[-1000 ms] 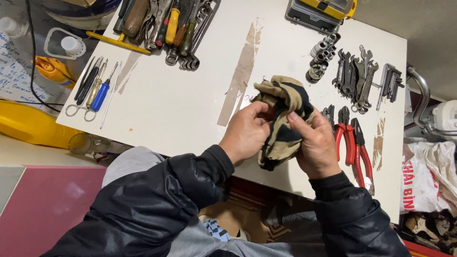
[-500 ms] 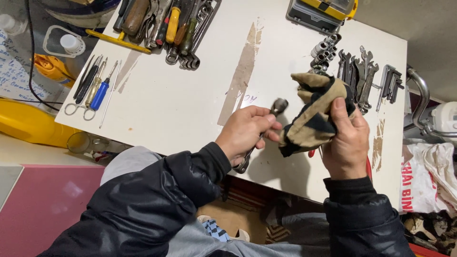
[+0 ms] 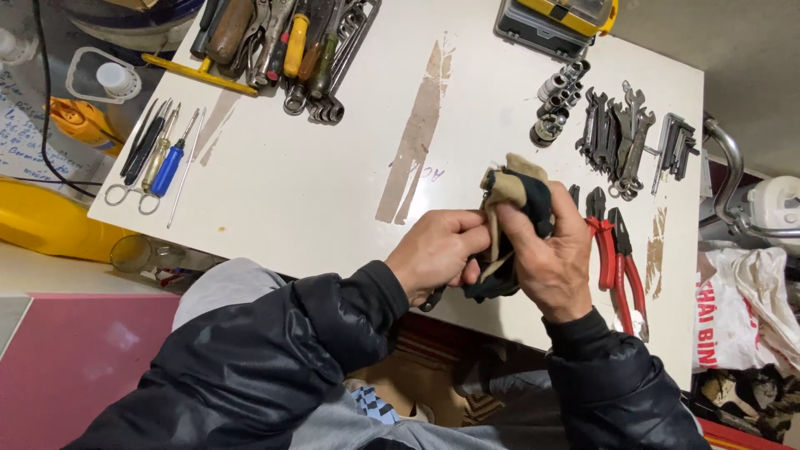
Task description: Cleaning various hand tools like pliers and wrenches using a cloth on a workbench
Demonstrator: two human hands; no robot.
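My left hand [image 3: 437,250] is closed around a dark metal tool whose end [image 3: 432,300] pokes out below the fist; most of the tool is hidden. My right hand [image 3: 550,258] grips a tan and black rag [image 3: 517,196] and presses it against the tool and the left hand. Both hands meet over the near edge of the white table [image 3: 317,175].
Red-handled pliers [image 3: 612,250] lie right of my right hand. Wrenches [image 3: 621,137] and sockets [image 3: 554,104] sit at the far right, a yellow case [image 3: 558,17] at the back. A pile of tools [image 3: 283,46] and small screwdrivers [image 3: 158,154] lie at left.
My right hand has brought the rag back left onto the tool in my left hand. The tool's exposed head is now covered by the rag.
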